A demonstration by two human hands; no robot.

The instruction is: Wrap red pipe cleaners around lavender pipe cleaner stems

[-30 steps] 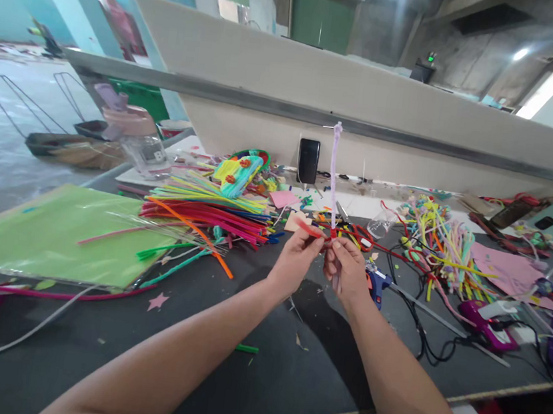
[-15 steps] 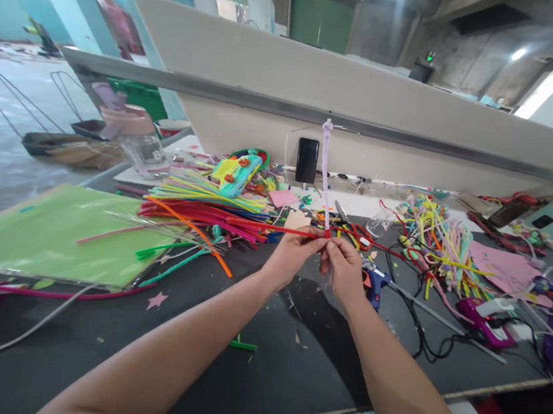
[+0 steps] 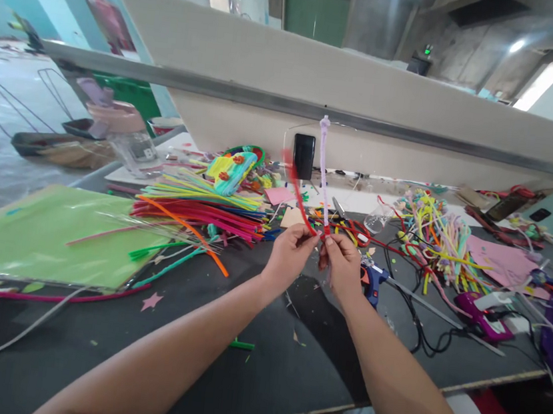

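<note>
Both my hands meet above the dark table (image 3: 86, 358), fingers pinched. My right hand (image 3: 343, 263) grips a pale lilac pipe cleaner (image 3: 322, 166) that stands upright, its curled tip near the metal rail. My left hand (image 3: 290, 252) pinches a red pipe cleaner (image 3: 298, 193), blurred, slanting up to the left and wound round the lilac one where the two hands meet. A heap of straight coloured pipe cleaners (image 3: 205, 212) lies just left of my left hand.
A green sheet (image 3: 41, 238) lies at the left. A tangle of bent pipe cleaners (image 3: 434, 240) and pink paper (image 3: 497, 257) sit at the right. A blue glue gun (image 3: 372, 282), a purple glue gun (image 3: 482, 319) and black cables lie near my right hand. A phone (image 3: 303, 156) leans on the back board.
The red pipe cleaner's free end has swung from lying leftward to slanting upward as my left hand turns it round the lilac one. Both hands stay together.
</note>
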